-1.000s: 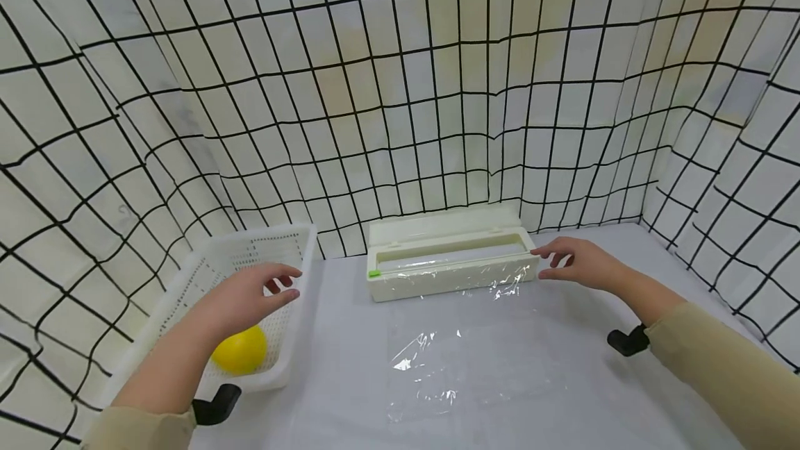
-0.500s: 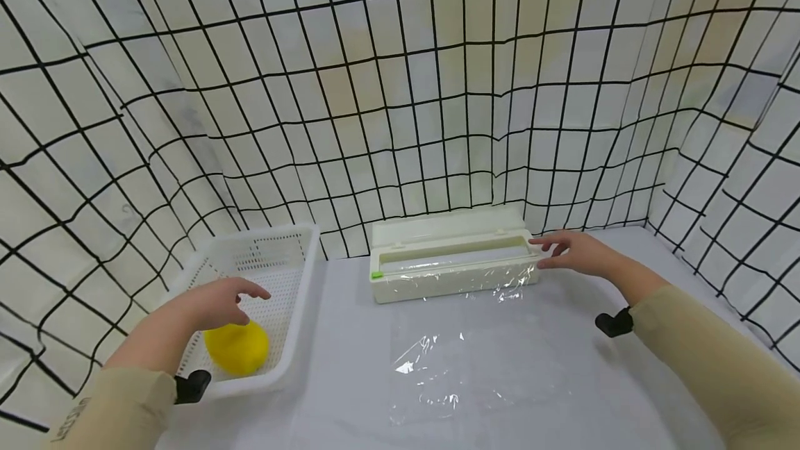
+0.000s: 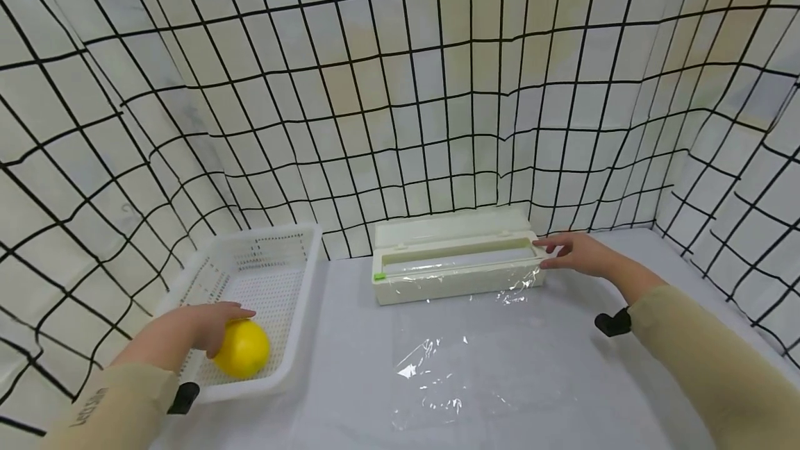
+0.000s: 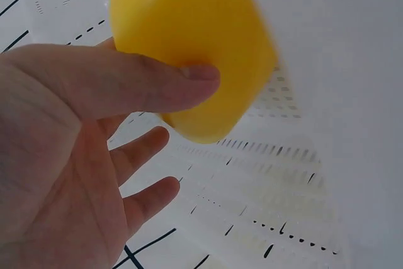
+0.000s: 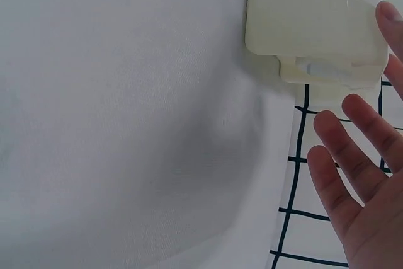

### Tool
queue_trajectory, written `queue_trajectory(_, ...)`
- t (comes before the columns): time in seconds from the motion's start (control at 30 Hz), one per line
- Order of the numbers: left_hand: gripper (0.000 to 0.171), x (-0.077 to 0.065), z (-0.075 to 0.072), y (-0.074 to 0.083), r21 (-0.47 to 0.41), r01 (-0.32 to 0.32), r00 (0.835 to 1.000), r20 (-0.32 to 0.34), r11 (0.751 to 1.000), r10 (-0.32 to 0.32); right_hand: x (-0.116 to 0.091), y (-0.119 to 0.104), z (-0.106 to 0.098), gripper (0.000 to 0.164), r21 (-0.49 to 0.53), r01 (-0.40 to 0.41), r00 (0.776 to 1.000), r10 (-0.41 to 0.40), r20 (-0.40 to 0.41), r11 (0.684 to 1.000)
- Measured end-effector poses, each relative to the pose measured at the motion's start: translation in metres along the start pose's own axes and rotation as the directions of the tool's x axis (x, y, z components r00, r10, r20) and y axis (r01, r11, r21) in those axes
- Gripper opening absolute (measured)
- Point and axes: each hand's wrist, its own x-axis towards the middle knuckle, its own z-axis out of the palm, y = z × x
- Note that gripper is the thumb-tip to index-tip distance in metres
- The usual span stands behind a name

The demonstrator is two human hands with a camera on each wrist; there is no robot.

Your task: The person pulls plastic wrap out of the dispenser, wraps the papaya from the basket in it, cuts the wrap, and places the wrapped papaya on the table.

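Left hand (image 3: pixel 203 325) pinches the yellow fruit (image 3: pixel 245 351), left of the cling-film dispenser (image 3: pixel 450 286); right hand (image 3: pixel 581 253), grip relaxed, is at its right end.

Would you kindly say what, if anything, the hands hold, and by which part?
The left hand grips the yellow object by its side. The right hand is at the right end of the box; whether it grips is unclear.

Gap between basket (image 3: pixel 298 328) and box (image 3: pixel 459 288), film (image 3: pixel 437 373) in front — apparently flat, grid wall (image 3: pixel 472 93) blocking behind
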Motion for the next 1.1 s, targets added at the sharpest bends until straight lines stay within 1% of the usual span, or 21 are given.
queue_trajectory(0.17, 0.085, 0.0004, 0.0028, -0.0017, -0.004, 0.001, 1.000, -0.015, 1.000, -0.001, 0.0001, 0.0010, 0.0012, 0.071, 0.011, 0.011, 1.000, -0.011, -0.010, 1.000)
queue_trajectory(0.3, 0.080, -0.0022, 0.0020, -0.0022, -0.006, -0.030, 0.999, -0.030, 1.000, 0.030, -0.0015, -0.0017, -0.0008, 0.070, 0.012, 0.013, 1.000, -0.013, -0.012, 1.000)
queue_trajectory(0.47, 0.087, -0.0038, 0.0008, -0.0002, -0.011, -0.058, 0.998, -0.019, 0.998, 0.057, -0.0026, -0.0040, -0.0016, 0.069, 0.004, -0.005, 1.000, 0.005, -0.011, 1.000)
queue_trajectory(0.53, 0.088, -0.0042, 0.0009, 0.0013, -0.028, -0.051, 0.999, -0.011, 0.998, 0.051, -0.0024, -0.0037, -0.0010, 0.070, 0.005, -0.011, 1.000, 0.011, -0.009, 1.000)
queue_trajectory(0.63, 0.088, -0.0044, 0.0020, 0.0034, -0.032, -0.050, 0.999, 0.000, 0.998, 0.050, -0.0014, -0.0019, 0.0003, 0.070, 0.002, -0.015, 1.000, 0.015, -0.009, 1.000)
queue_trajectory(0.83, 0.091, -0.0030, 0.0018, 0.0060, -0.007, -0.039, 0.999, -0.004, 0.999, 0.039, 0.0009, -0.0005, 0.0029, 0.073, 0.023, -0.029, 1.000, 0.029, -0.001, 0.999)
queue_trajectory(1.0, 0.091, -0.0016, 0.0013, 0.0053, -0.021, -0.043, 0.998, -0.036, 0.999, 0.042, 0.0016, -0.0003, 0.0035, 0.073, 0.038, -0.037, 0.999, 0.037, 0.005, 0.999)
queue_trajectory(1.1, 0.091, -0.0015, 0.0010, 0.0046, -0.028, -0.065, 0.995, -0.075, 0.998, 0.063, 0.0015, 0.0004, 0.0025, 0.073, 0.033, -0.039, 0.999, 0.039, 0.008, 0.999)
